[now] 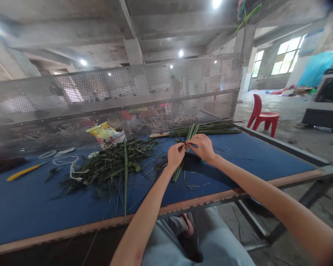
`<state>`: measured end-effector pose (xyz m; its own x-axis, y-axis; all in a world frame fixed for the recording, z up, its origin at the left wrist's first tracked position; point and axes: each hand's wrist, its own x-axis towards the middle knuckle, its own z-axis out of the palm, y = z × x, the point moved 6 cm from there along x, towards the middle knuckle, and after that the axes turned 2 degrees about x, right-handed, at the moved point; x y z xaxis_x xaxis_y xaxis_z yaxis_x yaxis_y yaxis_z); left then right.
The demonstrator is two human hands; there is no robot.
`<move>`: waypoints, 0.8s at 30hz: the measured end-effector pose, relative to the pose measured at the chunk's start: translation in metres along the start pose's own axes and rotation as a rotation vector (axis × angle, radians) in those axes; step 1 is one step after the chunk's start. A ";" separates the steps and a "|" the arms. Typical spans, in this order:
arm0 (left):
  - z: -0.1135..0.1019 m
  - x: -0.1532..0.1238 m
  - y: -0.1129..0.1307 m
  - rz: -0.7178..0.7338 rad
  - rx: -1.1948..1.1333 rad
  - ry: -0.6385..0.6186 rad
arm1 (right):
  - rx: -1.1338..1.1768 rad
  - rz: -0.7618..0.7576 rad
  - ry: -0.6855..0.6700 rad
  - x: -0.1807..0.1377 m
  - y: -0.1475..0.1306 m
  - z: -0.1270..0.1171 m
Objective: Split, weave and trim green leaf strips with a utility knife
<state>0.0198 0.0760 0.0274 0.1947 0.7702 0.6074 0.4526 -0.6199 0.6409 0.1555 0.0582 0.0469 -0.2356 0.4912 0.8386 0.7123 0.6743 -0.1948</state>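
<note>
Both hands meet over the blue tabletop, at a small bundle of long green leaf strips that slants away from me. My left hand is closed, thumb and forefinger pinched at the strips. From the other side my right hand pinches at the same spot, its fingertips touching or almost touching the left ones. Whatever fine piece lies between the fingertips is too small to make out. Left of my hands spreads a loose pile of cut green leaves. Behind them lies a bunch of long green strips.
A perforated metal screen stands along the table's back edge. On the left are a yellow-handled knife, white string and a yellow and white bag. A red chair stands beyond the table's right end.
</note>
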 end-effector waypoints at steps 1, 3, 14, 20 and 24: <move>0.001 0.000 -0.001 -0.010 -0.029 0.007 | 0.003 -0.012 -0.023 0.000 -0.002 0.002; 0.001 0.000 -0.004 -0.036 -0.088 0.026 | 0.014 -0.016 -0.064 -0.001 -0.005 0.005; -0.012 0.004 -0.020 -0.264 -0.487 0.137 | 0.345 -0.142 -0.182 -0.002 -0.018 0.008; -0.015 0.004 -0.025 -0.364 -0.578 0.164 | 0.575 -0.113 -0.263 -0.005 -0.026 0.005; -0.016 0.005 -0.037 -0.444 -0.673 0.173 | 0.803 0.197 -0.155 -0.003 -0.008 0.015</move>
<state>-0.0100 0.1004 0.0141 -0.0412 0.9648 0.2597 -0.1735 -0.2628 0.9491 0.1403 0.0594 0.0386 -0.2858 0.6718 0.6834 0.0769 0.7269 -0.6824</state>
